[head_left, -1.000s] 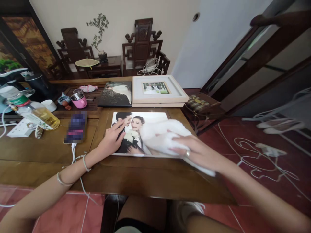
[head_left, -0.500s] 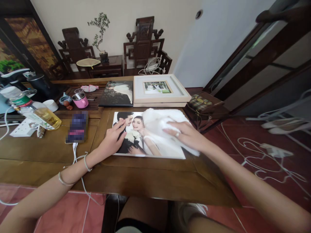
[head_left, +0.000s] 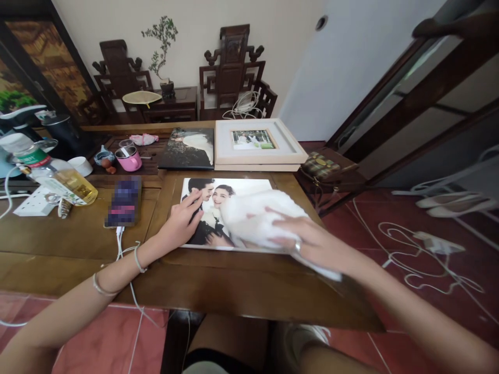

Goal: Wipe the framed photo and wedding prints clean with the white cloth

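Note:
A photo panel (head_left: 212, 228) with a couple's wedding portrait lies flat on the wooden table (head_left: 218, 280). My left hand (head_left: 185, 218) rests on its left side with the fingers stretched out, holding nothing. Over the right half of the panel is a fluffy white cloth (head_left: 257, 213), bunched up and somewhat blurred. My right hand (head_left: 306, 239), a ring on one finger, presses on that cloth and grips it. Part of the cloth trails below the hand past the panel's right edge. The panel's lower right area is hidden under cloth and hand.
Behind the panel are a dark photo panel (head_left: 187, 150) and stacked pale frames (head_left: 261, 156). To the left lie a phone (head_left: 123, 202) on a white cable, a pink cup (head_left: 128, 158), a tilted bottle (head_left: 74, 182) and a power strip (head_left: 35, 202). A plaid bag (head_left: 322, 165) sits beyond the table's right side.
My right hand has moved the white cloth down towards me over the panel, uncovering its upper right edge. My left hand has stayed in place.

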`<state>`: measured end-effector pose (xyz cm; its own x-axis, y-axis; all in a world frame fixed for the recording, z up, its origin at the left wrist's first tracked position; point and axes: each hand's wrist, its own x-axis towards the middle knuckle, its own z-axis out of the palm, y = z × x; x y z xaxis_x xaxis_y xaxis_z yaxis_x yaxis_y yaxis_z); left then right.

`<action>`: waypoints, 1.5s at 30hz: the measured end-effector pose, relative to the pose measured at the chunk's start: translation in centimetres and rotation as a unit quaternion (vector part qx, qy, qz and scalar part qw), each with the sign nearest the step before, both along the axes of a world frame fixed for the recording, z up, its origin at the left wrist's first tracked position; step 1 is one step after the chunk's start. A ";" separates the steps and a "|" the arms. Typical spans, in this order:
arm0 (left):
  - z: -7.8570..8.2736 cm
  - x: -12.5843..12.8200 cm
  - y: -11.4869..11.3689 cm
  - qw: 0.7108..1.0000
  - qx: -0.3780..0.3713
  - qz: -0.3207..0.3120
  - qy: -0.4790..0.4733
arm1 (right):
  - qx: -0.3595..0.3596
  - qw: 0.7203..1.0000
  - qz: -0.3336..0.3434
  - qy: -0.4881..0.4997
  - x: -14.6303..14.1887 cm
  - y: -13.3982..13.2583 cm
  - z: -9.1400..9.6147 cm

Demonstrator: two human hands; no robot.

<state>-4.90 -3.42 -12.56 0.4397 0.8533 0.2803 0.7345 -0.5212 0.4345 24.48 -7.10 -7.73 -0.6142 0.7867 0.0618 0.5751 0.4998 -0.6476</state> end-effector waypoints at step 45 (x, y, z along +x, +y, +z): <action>-0.5 -0.4 0.2 0.999 0.017 -0.013 -0.026 | 0.031 0.999 -0.022 0.001 -0.8 3.7 0.0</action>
<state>-5.31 -3.18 -13.04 0.4463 0.8312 0.3316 0.6964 -0.5552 0.4547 23.66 -3.40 -7.77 -0.5796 0.8072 0.1119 0.5962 0.5137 -0.6170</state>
